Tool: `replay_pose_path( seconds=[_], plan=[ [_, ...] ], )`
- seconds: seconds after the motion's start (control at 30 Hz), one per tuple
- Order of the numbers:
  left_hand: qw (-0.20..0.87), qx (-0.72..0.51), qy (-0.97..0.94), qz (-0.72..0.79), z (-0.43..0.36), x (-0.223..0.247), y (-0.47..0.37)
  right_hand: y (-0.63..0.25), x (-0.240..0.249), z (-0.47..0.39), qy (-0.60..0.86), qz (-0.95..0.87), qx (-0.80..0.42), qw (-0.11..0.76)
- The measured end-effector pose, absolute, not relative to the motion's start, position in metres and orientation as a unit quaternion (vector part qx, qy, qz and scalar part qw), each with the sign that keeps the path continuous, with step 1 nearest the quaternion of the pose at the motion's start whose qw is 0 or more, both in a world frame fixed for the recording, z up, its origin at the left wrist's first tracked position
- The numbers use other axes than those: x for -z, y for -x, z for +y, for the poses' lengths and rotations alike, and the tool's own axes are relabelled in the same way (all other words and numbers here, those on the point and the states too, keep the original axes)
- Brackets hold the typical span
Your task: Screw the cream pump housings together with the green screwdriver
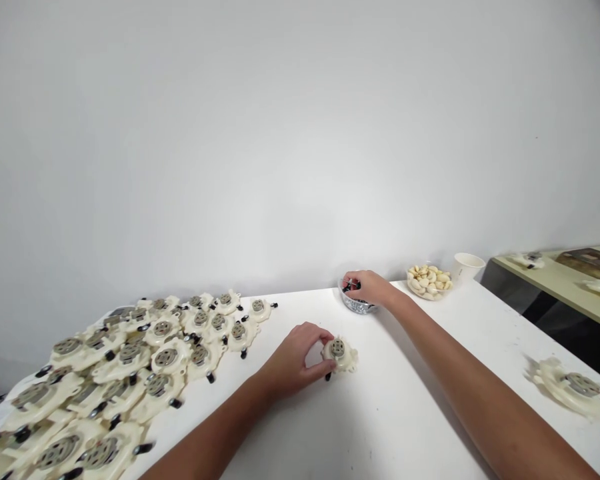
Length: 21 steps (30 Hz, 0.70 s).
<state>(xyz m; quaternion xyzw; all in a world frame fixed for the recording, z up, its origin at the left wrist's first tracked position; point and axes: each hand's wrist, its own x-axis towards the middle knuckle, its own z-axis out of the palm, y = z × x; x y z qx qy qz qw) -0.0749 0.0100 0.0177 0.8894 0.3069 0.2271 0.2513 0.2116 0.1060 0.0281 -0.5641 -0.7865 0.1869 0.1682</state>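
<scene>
My left hand (300, 360) grips a small cream plastic motor housing (347, 355) between thumb and fingers, low on the white table. The round grey metal motor face points up, and a black tip shows near my thumb. My right hand (373, 288) reaches into a clear plastic bowl (356, 307) of small black parts by the wall. Its fingers curl down among these pieces, and the fingertips are partly hidden, so what they pinch is not visible.
Many similar motor housings (166, 358) with black tips lie piled on the left. Another motor housing (570, 387) sits at the right. A bowl of cream pieces (429, 283) and a white cup (467, 265) stand by the wall. A greenish table (555, 277) adjoins at right.
</scene>
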Motion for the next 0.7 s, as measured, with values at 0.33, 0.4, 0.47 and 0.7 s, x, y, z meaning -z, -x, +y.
replay_pose_path(
  seconds=[0.33, 0.4, 0.47, 0.7],
  plan=[
    [0.256, -0.225, -0.888, 0.308, 0.012, -0.016, 0.076, -0.22, -0.038, 0.105, 0.589, -0.768, -0.186, 0.167],
    [0.259, -0.224, -0.887, 0.31, 0.012, -0.016, 0.076, -0.22, -0.04, 0.103, 0.585, -0.772, -0.205, 0.138],
    [0.26, -0.223, -0.886, 0.312, 0.012, -0.016, 0.076, -0.218, -0.04, 0.102, 0.582, -0.774, -0.224, 0.106],
    [0.268, -0.205, -0.897, 0.285, 0.012, -0.018, 0.078, -0.212, -0.039, 0.1, 0.577, -0.777, -0.245, 0.061]
  ],
)
